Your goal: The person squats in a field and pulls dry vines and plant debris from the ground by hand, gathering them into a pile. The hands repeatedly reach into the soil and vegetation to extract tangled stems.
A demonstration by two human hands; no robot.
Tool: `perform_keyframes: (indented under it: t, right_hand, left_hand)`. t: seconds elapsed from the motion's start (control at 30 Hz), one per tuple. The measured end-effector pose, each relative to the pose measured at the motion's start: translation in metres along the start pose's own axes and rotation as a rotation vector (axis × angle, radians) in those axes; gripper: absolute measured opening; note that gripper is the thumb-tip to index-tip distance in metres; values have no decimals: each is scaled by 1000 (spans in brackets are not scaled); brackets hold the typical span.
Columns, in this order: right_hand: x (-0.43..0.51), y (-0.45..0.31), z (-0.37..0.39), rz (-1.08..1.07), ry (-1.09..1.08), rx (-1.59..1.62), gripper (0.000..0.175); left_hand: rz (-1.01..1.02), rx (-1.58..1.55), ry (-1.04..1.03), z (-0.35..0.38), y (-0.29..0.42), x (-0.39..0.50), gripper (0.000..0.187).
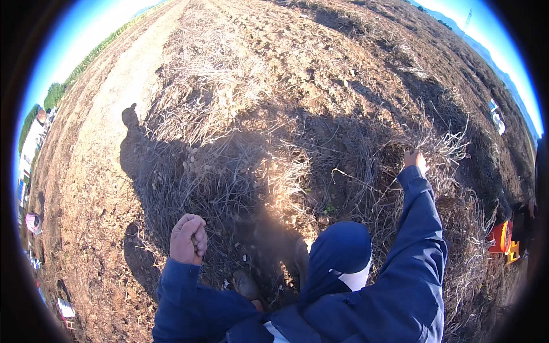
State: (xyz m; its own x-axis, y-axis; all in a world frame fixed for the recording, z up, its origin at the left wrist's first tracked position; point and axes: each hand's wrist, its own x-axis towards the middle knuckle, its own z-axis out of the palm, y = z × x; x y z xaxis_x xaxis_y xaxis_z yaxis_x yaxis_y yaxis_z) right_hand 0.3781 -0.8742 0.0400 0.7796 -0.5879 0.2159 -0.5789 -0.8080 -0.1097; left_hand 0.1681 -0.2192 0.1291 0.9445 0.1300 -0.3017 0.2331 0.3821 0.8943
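Observation:
Out to the right, my right hand [416, 161] is closed on a bunch of dry plant stalks [446, 143]. My left hand [188, 240] is raised above the ground at the lower left, its fingers curled around small pale, lumpy things, perhaps pods, which mostly hide in the palm. Between my hands lies a wide heap of dry, tangled stalks [223, 171] on brown soil, with small pale lumps among them. My knee in dark blue cloth and one shoe [245, 285] show below, close to the stalks.
A red container [500, 237] stands beside a yellow plastic object [513, 252] at the far right. White bags [497, 120] sit farther up. Bare soil [98, 171] runs along the left. A person in pink [32, 223] is at the left edge, and my shadow falls ahead.

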Motion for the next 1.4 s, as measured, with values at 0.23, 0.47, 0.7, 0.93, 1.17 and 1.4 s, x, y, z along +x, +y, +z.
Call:
perform_keyframes:
  t: [0.23, 0.47, 0.7, 0.93, 1.17, 1.4]
  right_hand:
    - [-15, -120, -5, -307, -74, -58, 36]
    - [-52, -176, 70, -959, 45, 90, 37]
    - [-114, -129, 198, -904, -526, -330, 63]
    - [-51, 81, 195, -209, -853, -973, 58]
    - [-35, 100, 155, -403, -1006, -696, 55]
    - [-87, -143, 97, -754, -825, -188, 43]
  left_hand:
    - [-21, 34, 26, 2, 0, 2, 15]
    - [-33, 39, 31, 0, 0, 4, 15]
    - [-40, -12, 59, -9, 3, 2, 13]
    - [-18, -23, 157, -30, 16, 12, 13]
    - [11, -129, 93, -26, 19, 26, 12]
    - [57, -136, 106, -26, 22, 31, 7]
